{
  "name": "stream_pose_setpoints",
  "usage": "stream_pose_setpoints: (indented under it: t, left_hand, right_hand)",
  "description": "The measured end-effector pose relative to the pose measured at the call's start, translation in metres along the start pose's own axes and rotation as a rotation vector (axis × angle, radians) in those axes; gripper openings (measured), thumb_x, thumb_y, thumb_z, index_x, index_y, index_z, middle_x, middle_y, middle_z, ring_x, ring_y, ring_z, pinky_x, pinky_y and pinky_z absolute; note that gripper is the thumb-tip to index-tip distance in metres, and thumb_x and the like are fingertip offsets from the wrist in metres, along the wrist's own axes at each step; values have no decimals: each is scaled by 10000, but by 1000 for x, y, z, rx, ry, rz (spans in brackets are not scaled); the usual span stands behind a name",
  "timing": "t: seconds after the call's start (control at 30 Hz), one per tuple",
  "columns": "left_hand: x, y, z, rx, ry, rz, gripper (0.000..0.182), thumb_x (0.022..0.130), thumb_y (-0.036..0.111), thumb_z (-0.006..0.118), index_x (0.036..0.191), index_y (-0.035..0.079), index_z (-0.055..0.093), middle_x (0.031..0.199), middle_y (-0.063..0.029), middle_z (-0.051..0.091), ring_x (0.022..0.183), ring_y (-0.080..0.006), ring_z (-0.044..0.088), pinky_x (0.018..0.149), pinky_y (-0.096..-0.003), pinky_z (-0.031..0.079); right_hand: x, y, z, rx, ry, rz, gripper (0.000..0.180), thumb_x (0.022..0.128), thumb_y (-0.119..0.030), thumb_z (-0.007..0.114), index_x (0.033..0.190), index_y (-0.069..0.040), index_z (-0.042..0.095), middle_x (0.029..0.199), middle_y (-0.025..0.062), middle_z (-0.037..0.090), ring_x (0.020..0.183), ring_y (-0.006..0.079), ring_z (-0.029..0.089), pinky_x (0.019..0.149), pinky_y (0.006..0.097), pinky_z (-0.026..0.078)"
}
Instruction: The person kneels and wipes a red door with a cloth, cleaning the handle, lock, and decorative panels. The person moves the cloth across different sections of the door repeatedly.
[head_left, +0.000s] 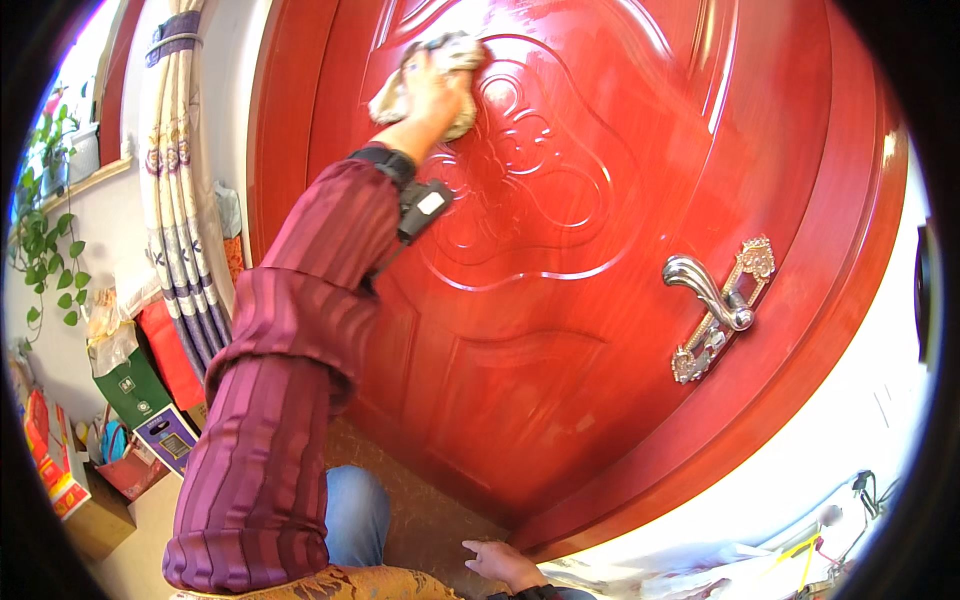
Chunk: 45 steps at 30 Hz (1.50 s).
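My left hand (435, 94) presses a crumpled grey-and-cream cloth (386, 101) against the upper part of a glossy red panelled door (525, 300), beside its raised scroll carving (517, 150). A dark band and a black device with a white patch (427, 206) are at that wrist, below a maroon striped sleeve. My right hand (499, 562) is low at the bottom, in front of the brown floor, holding nothing, with its fingers partly apart. A silver lever handle (709, 292) on an ornate plate (754, 259) is on the door's right side.
A patterned curtain (176, 150) hangs left of the door frame, near a trailing potted plant (56, 262). Below are a green bag (135, 382), a purple box (169, 442) and a cardboard box (101, 517). Cables (866, 495) and other items lie at lower right.
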<state>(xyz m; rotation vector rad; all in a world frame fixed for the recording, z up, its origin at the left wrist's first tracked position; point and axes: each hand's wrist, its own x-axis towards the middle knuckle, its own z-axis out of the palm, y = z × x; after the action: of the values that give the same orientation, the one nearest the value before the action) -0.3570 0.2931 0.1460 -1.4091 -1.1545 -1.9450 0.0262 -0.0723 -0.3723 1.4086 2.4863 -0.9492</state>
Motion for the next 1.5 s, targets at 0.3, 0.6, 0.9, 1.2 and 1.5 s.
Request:
stream_pose_setpoints:
  t: [0.3, 0.6, 0.9, 1.2, 1.5]
  left_hand:
    - [-141, 107, -48, 19, -536, 837, 668, 725, 39, 636, 1382, 62, 517, 1499, -166, 430, 1392, -416, 376, 1136, -612, 275]
    - [-48, 60, -35, -85, -165, 741, 578, 777, -37, 601, 1345, 63, 555, 1423, -164, 523, 1341, -377, 473, 1139, -470, 362]
    - [-66, -16, -19, -164, 25, 405, 451, 950, 98, 598, 1394, 65, 525, 1442, -155, 512, 1347, -324, 475, 1132, -393, 363]
    - [-111, -69, -44, -192, -77, -416, 641, 989, 346, 494, 1537, 56, 329, 1595, -203, 296, 1469, -368, 277, 1210, -383, 224]
    - [-12, 112, 27, 37, 73, 231, 638, 881, 320, 661, 1440, 91, 456, 1425, -221, 509, 1336, -407, 459, 1115, -487, 361]
  right_hand:
    - [16, 15, 13, 1, -75, 20, 562, 920, -326, 639, 1413, -79, 527, 1246, 228, 648, 1144, 371, 623, 973, 425, 496]
    - [3, 14, 21, 164, 114, 2, 480, 874, -161, 704, 1327, -43, 599, 1045, 216, 713, 894, 321, 693, 775, 427, 561]
    - [8, -5, 3, 42, -56, -14, 559, 914, -325, 648, 1397, -67, 537, 1122, 203, 699, 1029, 370, 662, 896, 438, 524]
    - [-10, 4, 11, 58, 99, -116, 510, 914, -233, 644, 1384, -58, 551, 1107, 208, 699, 1013, 330, 653, 858, 421, 530]
    - [-21, -24, -12, 161, 33, 47, 493, 905, -78, 656, 1385, -34, 555, 1261, 214, 656, 1143, 281, 642, 977, 377, 508]
